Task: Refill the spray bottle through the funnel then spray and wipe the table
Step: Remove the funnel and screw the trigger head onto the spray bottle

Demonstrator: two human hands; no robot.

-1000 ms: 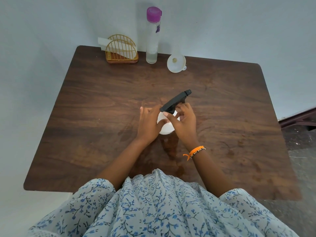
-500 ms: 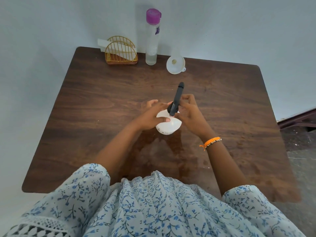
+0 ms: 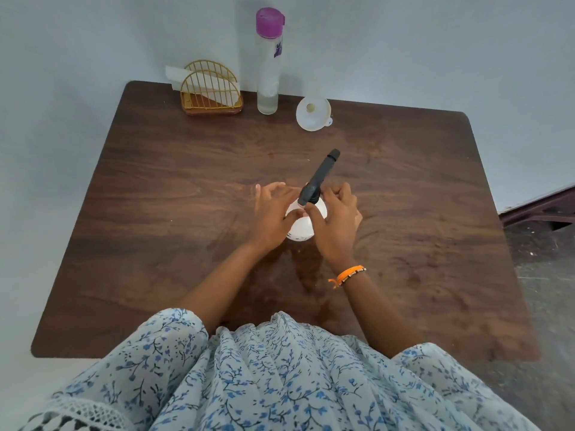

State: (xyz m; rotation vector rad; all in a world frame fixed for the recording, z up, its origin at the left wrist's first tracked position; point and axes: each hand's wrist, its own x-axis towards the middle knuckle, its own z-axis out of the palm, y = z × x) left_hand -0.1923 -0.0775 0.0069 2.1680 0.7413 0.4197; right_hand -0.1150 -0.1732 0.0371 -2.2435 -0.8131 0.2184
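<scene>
Left hand [image 3: 271, 219] grips white bottle [image 3: 301, 228] body; right hand [image 3: 337, 225] fingers [image 3: 340, 194] curl round black sprayer [image 3: 319, 178] collar. Funnel [image 3: 312, 113] well apart on worktop [image 3: 155, 213].

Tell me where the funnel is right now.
In the head view the white funnel sits on the table near its far edge, just right of the tall bottle with the purple cap and beyond the spray bottle that both hands hold.
</scene>
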